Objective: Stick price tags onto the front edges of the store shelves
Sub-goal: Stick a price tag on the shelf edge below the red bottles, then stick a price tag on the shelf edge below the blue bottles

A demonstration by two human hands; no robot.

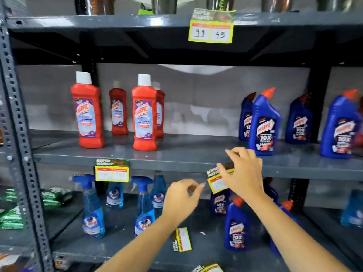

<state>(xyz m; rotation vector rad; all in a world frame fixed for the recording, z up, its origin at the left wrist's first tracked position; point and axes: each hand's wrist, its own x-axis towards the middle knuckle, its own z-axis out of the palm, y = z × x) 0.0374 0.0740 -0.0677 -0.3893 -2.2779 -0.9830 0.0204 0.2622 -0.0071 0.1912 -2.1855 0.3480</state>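
Observation:
My right hand [243, 171] holds a yellow price tag [217, 182] tilted against the front edge of the middle shelf [176, 163], below the blue bottles. My left hand [182, 197] hovers just left of the tag, fingers loosely curled, holding nothing I can see. A second yellow tag [112, 170] hangs on the same edge further left. One marked 99 and 45 [211, 29] hangs on the top shelf edge. A loose tag [182, 239] lies flat on the lower shelf, and more tags [209, 268] show at the bottom.
Red cleaner bottles [89, 112] and blue toilet-cleaner bottles [264, 124] stand on the middle shelf. Blue spray bottles [92, 209] and more blue bottles [236, 226] stand on the lower shelf. A perforated grey upright [17, 124] runs down the left. Green packets [11, 214] lie at far left.

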